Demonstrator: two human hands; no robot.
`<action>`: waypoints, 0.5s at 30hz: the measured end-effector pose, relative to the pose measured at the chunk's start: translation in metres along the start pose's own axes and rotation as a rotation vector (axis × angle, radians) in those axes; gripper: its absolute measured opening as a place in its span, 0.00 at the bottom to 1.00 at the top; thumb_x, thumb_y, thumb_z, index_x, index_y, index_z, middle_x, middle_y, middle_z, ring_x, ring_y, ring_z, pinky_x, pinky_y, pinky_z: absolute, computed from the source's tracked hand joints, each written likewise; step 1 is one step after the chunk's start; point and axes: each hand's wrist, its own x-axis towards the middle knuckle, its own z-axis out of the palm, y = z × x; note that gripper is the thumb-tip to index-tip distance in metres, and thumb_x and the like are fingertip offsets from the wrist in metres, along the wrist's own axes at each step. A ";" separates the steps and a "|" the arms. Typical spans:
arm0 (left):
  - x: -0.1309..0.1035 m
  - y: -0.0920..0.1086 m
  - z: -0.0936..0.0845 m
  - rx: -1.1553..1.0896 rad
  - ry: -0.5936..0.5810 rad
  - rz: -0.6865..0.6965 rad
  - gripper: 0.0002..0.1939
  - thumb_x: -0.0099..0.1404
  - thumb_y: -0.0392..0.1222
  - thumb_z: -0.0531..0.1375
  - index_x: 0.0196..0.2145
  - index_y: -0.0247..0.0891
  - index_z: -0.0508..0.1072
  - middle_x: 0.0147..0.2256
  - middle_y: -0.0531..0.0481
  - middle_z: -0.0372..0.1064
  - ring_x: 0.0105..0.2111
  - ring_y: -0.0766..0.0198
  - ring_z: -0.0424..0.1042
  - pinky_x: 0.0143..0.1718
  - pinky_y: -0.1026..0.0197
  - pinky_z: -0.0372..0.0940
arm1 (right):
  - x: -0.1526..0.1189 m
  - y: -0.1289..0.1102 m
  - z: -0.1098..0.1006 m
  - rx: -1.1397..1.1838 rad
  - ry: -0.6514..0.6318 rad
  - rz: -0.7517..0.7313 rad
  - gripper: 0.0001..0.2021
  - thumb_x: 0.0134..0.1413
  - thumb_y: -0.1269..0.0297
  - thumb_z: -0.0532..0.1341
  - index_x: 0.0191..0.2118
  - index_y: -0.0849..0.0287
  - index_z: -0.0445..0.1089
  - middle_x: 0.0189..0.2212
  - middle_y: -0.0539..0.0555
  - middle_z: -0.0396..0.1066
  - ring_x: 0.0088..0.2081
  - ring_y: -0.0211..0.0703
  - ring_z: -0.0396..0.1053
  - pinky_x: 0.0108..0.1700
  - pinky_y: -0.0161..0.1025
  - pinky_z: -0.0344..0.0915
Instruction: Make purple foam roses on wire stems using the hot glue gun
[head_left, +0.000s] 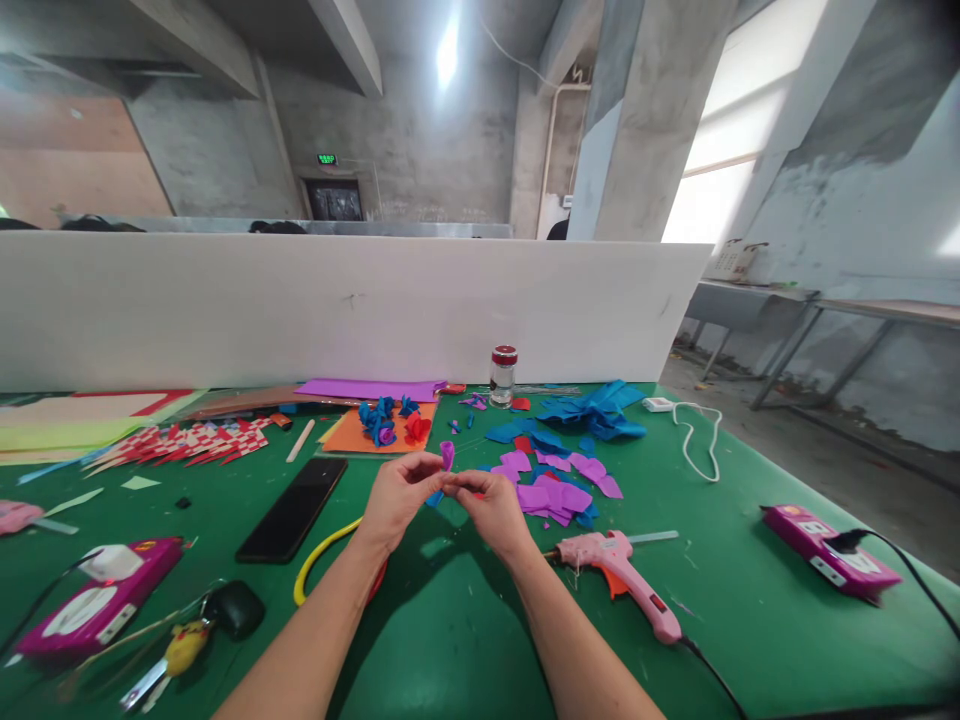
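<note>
The green tabletop (420,660) runs out ahead of me to the long white partition (337,315). To my right lies the pink glue gun (600,560), its nozzle just beside my right forearm; if it's hot, swinging that arm outward could burn me, and snagging its cord could drag it. The black smartphone (292,510) lies flat on my left.

My 2 hands meet above the table. My left hand (397,500) has its fingertips closed on the lower end of the purple paper curl; my right hand (491,510) is pinched beside them, though I can't tell whether it grips paper too. Loose purple paper pieces (553,497) lie beyond my right hand, where a careless sleeveless sweep could scatter them.

Smallest is that purple paper curl (447,452), upright above my fingertips. Too hard a pinch could crush or tear it; too loose, and it could unroll.
</note>
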 end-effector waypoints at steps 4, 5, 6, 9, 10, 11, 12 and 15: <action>0.000 0.000 0.000 -0.015 0.007 0.030 0.15 0.43 0.43 0.72 0.28 0.36 0.76 0.25 0.54 0.71 0.26 0.67 0.68 0.30 0.65 0.63 | 0.001 -0.002 -0.001 0.010 0.015 0.016 0.06 0.47 0.63 0.63 0.29 0.57 0.78 0.26 0.51 0.77 0.30 0.43 0.72 0.35 0.37 0.66; 0.000 0.000 0.000 -0.013 0.005 0.041 0.15 0.43 0.43 0.72 0.28 0.36 0.75 0.25 0.54 0.71 0.26 0.67 0.68 0.30 0.66 0.63 | 0.001 -0.002 -0.001 0.013 0.027 0.023 0.06 0.47 0.63 0.63 0.28 0.58 0.77 0.25 0.50 0.77 0.29 0.42 0.71 0.34 0.37 0.65; 0.000 0.001 0.000 -0.012 0.004 0.051 0.14 0.43 0.43 0.72 0.28 0.36 0.75 0.25 0.54 0.71 0.27 0.67 0.68 0.30 0.66 0.63 | 0.001 -0.003 -0.001 0.017 0.038 0.029 0.06 0.46 0.62 0.64 0.27 0.58 0.77 0.24 0.50 0.76 0.27 0.41 0.70 0.32 0.36 0.64; 0.001 0.001 -0.002 -0.047 0.009 0.052 0.14 0.46 0.44 0.71 0.30 0.36 0.76 0.28 0.52 0.72 0.28 0.67 0.68 0.32 0.65 0.64 | 0.001 -0.006 -0.001 0.056 0.036 0.050 0.07 0.45 0.61 0.64 0.27 0.59 0.77 0.24 0.50 0.76 0.27 0.40 0.69 0.32 0.36 0.64; 0.001 0.001 -0.002 -0.068 0.009 0.036 0.14 0.47 0.44 0.70 0.32 0.36 0.77 0.29 0.51 0.73 0.29 0.66 0.69 0.33 0.65 0.64 | 0.001 -0.007 -0.001 0.078 0.025 0.061 0.08 0.45 0.60 0.65 0.27 0.59 0.77 0.24 0.51 0.76 0.27 0.40 0.69 0.32 0.36 0.64; 0.002 0.001 -0.003 -0.088 0.005 0.014 0.15 0.48 0.45 0.70 0.33 0.36 0.78 0.30 0.50 0.74 0.30 0.66 0.69 0.34 0.64 0.64 | 0.001 -0.008 -0.001 0.102 0.013 0.073 0.08 0.45 0.60 0.65 0.27 0.59 0.77 0.25 0.51 0.76 0.28 0.40 0.69 0.33 0.36 0.64; 0.002 0.000 -0.004 -0.100 -0.006 -0.012 0.16 0.48 0.45 0.70 0.34 0.36 0.78 0.31 0.48 0.74 0.31 0.65 0.70 0.36 0.63 0.64 | 0.001 -0.010 -0.001 0.128 0.003 0.084 0.08 0.45 0.60 0.65 0.28 0.59 0.77 0.25 0.51 0.76 0.28 0.40 0.69 0.33 0.36 0.64; 0.003 -0.002 -0.005 -0.110 -0.031 -0.051 0.15 0.44 0.44 0.72 0.31 0.36 0.79 0.32 0.48 0.75 0.34 0.62 0.71 0.39 0.62 0.64 | 0.000 -0.013 -0.001 0.200 -0.010 0.110 0.08 0.44 0.60 0.66 0.28 0.59 0.77 0.24 0.50 0.75 0.28 0.39 0.67 0.34 0.35 0.63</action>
